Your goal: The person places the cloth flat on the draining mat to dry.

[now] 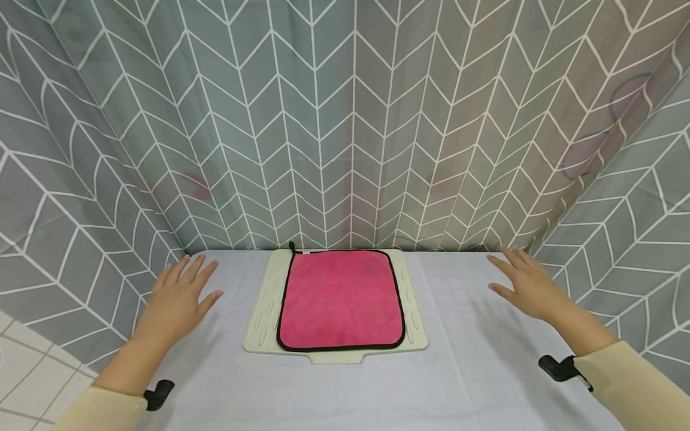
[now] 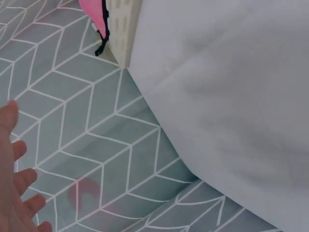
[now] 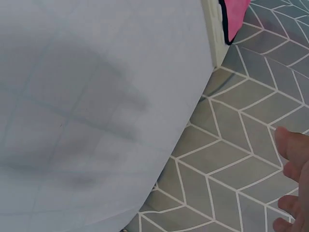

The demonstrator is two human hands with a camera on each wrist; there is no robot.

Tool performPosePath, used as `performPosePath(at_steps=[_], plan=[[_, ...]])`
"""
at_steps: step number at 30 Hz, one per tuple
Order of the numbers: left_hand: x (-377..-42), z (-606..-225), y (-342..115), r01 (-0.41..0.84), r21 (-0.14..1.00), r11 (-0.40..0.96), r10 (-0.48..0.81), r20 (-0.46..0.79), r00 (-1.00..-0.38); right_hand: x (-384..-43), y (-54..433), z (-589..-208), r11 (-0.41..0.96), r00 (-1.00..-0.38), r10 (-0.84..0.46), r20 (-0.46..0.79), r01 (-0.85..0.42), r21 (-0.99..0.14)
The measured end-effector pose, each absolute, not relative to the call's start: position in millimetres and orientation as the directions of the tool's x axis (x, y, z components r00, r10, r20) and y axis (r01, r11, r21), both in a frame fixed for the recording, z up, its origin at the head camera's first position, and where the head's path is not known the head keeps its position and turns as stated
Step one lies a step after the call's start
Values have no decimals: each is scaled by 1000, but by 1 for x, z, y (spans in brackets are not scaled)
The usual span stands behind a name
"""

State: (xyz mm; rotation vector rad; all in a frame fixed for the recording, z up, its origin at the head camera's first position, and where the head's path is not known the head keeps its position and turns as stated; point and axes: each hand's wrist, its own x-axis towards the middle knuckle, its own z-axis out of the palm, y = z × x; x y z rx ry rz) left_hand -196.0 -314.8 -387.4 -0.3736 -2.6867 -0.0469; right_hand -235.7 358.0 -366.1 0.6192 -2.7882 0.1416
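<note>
A pink cloth (image 1: 342,299) with black edging lies flat on a cream board (image 1: 415,332) in the middle of the table. A small black loop (image 1: 292,246) sticks out from the cloth's far left corner. To the left of the board my left hand (image 1: 175,299) hovers over the table with fingers spread, holding nothing. On the other side, my right hand (image 1: 528,286) is raised above the table, fingers extended and apart from the board. Each wrist view shows only fingertips at the edge, plus a corner of the cloth and board.
A white cloth covers the table (image 1: 377,395). Grey curtains (image 1: 334,120) with a white zigzag pattern hang behind it and along both sides. Pale floor tiles (image 1: 32,371) show at the lower left. Black straps (image 1: 159,395) sit near the sleeve cuffs.
</note>
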Motion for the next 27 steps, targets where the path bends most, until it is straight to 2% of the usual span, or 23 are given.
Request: performPosePath(at_steps=[10, 19, 27], plan=[[-197, -399, -326, 201, -93, 975, 221, 391, -894, -238, 370, -375, 923, -860, -371, 350, -382, 39], [-205, -422, -328, 206, -84, 975, 222, 321, -921, -241, 377, -396, 941, -902, -334, 272, -336, 41], [-204, -430, -326, 209, -46, 977, 214, 258, -942, -239, 377, -405, 942, -911, -330, 246, -336, 19]])
